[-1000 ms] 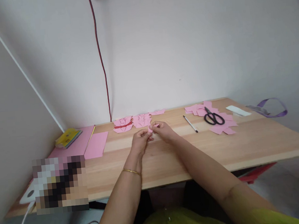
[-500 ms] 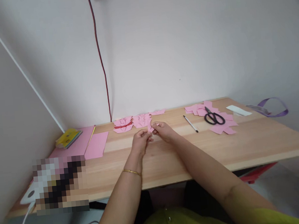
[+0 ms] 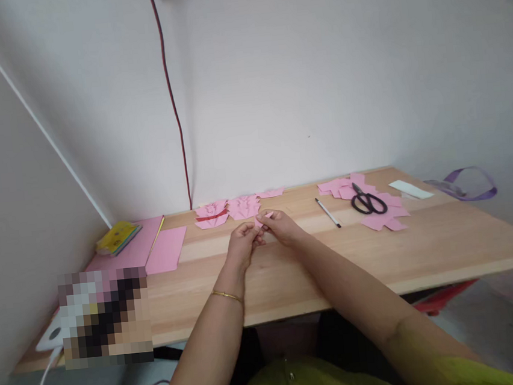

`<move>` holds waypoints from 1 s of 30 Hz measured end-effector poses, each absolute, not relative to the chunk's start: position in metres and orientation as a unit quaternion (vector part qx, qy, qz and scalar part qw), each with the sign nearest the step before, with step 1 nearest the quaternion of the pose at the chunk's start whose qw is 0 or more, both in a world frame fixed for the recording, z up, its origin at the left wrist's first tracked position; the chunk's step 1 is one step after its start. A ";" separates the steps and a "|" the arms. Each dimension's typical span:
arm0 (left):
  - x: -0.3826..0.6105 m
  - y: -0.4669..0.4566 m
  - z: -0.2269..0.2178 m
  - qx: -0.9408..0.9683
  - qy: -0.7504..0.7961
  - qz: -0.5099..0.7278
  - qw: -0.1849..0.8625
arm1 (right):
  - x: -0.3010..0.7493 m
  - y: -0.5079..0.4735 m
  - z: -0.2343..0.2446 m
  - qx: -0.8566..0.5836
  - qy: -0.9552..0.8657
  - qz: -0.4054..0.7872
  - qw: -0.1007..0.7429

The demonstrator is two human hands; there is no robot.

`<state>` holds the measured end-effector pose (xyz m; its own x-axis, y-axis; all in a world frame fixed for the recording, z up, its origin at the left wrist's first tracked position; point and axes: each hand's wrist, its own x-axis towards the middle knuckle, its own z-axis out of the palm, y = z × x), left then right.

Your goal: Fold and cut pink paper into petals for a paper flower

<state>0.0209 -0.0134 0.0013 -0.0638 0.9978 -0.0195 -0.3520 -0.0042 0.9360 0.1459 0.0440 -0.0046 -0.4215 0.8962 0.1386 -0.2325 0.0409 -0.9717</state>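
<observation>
Between both hands, above the middle of the wooden table (image 3: 291,274), is a small piece of pink paper (image 3: 263,219). My left hand (image 3: 242,242) pinches its lower left side, fingers curled. My right hand (image 3: 281,225) grips it from the right, thumb and fingers closed on it. The fingers cover much of the paper, so its full shape is hidden. Just behind the hands lie folded pink paper pieces (image 3: 243,207) in rows, with a dark red strip (image 3: 211,216) across the left group.
At right, black-handled scissors (image 3: 369,202) rest on pink paper pieces (image 3: 391,202). Nearer the middle lies a pen (image 3: 328,212). A white strip (image 3: 410,189) and a purple ribbon (image 3: 481,190) sit far right. At left are pink sheets (image 3: 166,249), a pencil (image 3: 156,238) and a yellow packet (image 3: 118,237).
The upright part of the pink paper between my fingers no longer shows; my right thumb and fingers have come down over it. Both hands stay in nearly the same place.
</observation>
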 end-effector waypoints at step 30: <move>0.023 -0.016 0.006 0.285 0.356 0.637 0.622 | 0.148 0.038 0.007 -0.225 -0.508 0.685 0.471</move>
